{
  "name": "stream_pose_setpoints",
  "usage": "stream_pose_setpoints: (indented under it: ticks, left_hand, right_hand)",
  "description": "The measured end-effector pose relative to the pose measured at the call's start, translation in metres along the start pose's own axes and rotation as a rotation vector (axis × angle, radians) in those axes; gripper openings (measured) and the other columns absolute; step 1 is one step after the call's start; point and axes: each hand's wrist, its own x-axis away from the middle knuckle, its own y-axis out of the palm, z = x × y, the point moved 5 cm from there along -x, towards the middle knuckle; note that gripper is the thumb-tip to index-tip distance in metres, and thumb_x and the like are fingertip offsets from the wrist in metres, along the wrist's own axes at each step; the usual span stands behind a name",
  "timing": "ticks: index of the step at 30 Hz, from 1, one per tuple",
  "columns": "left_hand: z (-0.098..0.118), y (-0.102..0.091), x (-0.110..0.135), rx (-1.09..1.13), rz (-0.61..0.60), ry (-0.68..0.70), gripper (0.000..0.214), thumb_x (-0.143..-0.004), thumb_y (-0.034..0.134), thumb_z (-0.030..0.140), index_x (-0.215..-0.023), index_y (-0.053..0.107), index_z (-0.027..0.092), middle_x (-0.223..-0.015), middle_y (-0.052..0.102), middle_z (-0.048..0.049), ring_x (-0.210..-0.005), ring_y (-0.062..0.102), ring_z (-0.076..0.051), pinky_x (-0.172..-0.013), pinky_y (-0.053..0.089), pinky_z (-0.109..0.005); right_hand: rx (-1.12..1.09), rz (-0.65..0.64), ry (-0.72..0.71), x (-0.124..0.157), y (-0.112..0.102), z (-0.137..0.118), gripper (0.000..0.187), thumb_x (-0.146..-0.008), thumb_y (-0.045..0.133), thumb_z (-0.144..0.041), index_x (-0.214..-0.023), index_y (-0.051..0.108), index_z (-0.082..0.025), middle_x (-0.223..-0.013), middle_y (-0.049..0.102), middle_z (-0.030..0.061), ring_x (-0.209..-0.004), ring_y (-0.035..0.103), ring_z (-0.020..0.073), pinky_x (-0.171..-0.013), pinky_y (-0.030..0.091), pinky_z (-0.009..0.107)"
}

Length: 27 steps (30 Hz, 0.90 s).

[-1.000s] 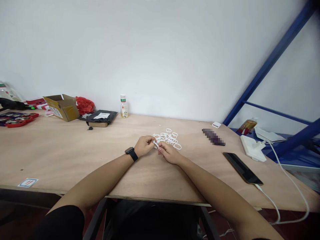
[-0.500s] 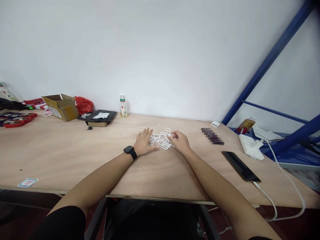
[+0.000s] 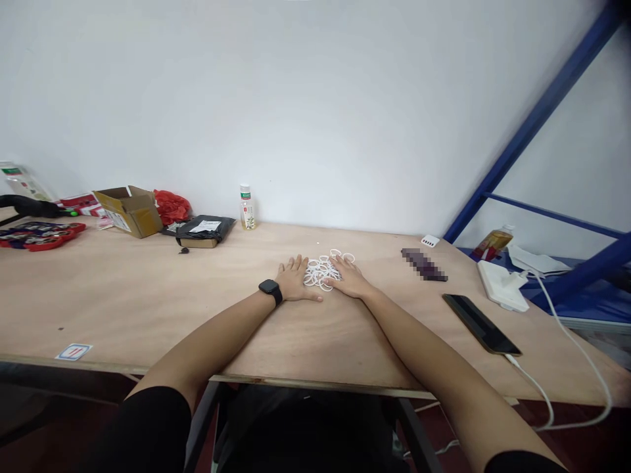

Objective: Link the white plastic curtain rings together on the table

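Note:
A loose pile of white rings (image 3: pixel 320 270) lies on the wooden table (image 3: pixel 276 341), several of them overlapping. My left hand (image 3: pixel 294 281), with a black watch (image 3: pixel 270 289) on its wrist, rests flat at the pile's left side, fingers stretched out and thumb pointing right. On the opposite side my right hand (image 3: pixel 351 279) lies palm down, its fingers spread over the rings at the right edge and partly hiding them. One white ring (image 3: pixel 348 257) pokes out beyond the right fingertips. Neither hand grips anything.
To the right lie a phone (image 3: pixel 482 323) on a cable, a pixelated dark object (image 3: pixel 424 265) and a white power strip (image 3: pixel 503 286). A bottle (image 3: pixel 248 207), a black parcel (image 3: pixel 206 230) and an open cardboard box (image 3: pixel 129 211) stand along the wall to the left.
My right hand has gone from bent, gathered fingers to lying flat on the rings. The pile is more compact, with rings shifted at its right edge. The view has turned slightly left.

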Motion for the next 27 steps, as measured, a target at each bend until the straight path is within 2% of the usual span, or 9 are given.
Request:
stream_pose_setpoints:
  ticks: [5, 9, 13, 18, 23, 27]
  left_hand:
    - [0.008, 0.005, -0.026, -0.011, -0.002, 0.035, 0.136, -0.050, 0.052, 0.093, -0.154, 0.005, 0.018, -0.159, 0.003, -0.0177, -0.145, 0.006, -0.043, -0.113, 0.009, -0.063]
    - [0.010, 0.009, -0.054, -0.032, -0.002, 0.021, 0.131, -0.054, 0.051, 0.092, -0.154, 0.007, 0.019, -0.159, 0.007, -0.0174, -0.145, 0.009, -0.043, -0.112, 0.012, -0.062]
    - [0.003, 0.010, -0.080, -0.046, -0.006, -0.006, 0.119, -0.062, 0.048, 0.088, -0.153, 0.011, 0.021, -0.159, 0.010, -0.0162, -0.145, 0.011, -0.042, -0.113, 0.013, -0.062]
    - [-0.011, 0.007, -0.108, -0.052, -0.012, -0.023, 0.115, -0.062, 0.048, 0.087, -0.152, 0.016, 0.023, -0.159, 0.015, -0.0158, -0.145, 0.014, -0.041, -0.111, 0.014, -0.064]
    - [-0.019, 0.004, -0.122, -0.053, -0.010, -0.023, 0.115, -0.062, 0.047, 0.087, -0.152, 0.016, 0.022, -0.159, 0.017, -0.0149, -0.144, 0.016, -0.041, -0.112, 0.014, -0.064]
    - [-0.016, -0.001, -0.118, -0.079, 0.034, -0.004, 0.117, -0.062, 0.048, 0.087, -0.152, 0.016, 0.021, -0.159, 0.015, -0.0151, -0.144, 0.015, -0.042, -0.112, 0.008, -0.065]
  right_hand:
    - [0.013, 0.007, 0.039, -0.014, 0.001, 0.004, 0.098, -0.077, 0.052, -0.075, -0.154, 0.014, -0.028, -0.161, 0.007, 0.0095, -0.146, 0.007, 0.0401, -0.113, 0.015, 0.057]
    - [0.012, 0.013, 0.031, -0.032, 0.001, 0.012, 0.095, -0.078, 0.053, -0.073, -0.153, 0.018, -0.028, -0.161, 0.011, 0.0099, -0.146, 0.008, 0.0392, -0.113, 0.017, 0.057]
    - [0.012, 0.028, 0.002, -0.055, 0.000, 0.020, 0.090, -0.080, 0.052, -0.072, -0.152, 0.023, -0.027, -0.160, 0.016, 0.0096, -0.146, 0.011, 0.0369, -0.113, 0.019, 0.056]
    - [0.002, 0.023, -0.016, -0.084, 0.000, 0.027, 0.085, -0.083, 0.048, -0.071, -0.151, 0.026, -0.026, -0.159, 0.020, 0.0101, -0.146, 0.012, 0.0359, -0.113, 0.021, 0.054]
    - [-0.024, 0.029, -0.016, -0.100, 0.003, 0.030, 0.084, -0.083, 0.048, -0.072, -0.151, 0.028, -0.026, -0.159, 0.019, 0.0102, -0.145, 0.012, 0.0362, -0.113, 0.019, 0.054]
    - [-0.048, 0.113, -0.051, -0.094, -0.004, 0.028, 0.077, -0.085, 0.048, -0.069, -0.149, 0.032, -0.029, -0.159, 0.022, 0.0081, -0.146, 0.011, 0.0358, -0.114, 0.017, 0.054]
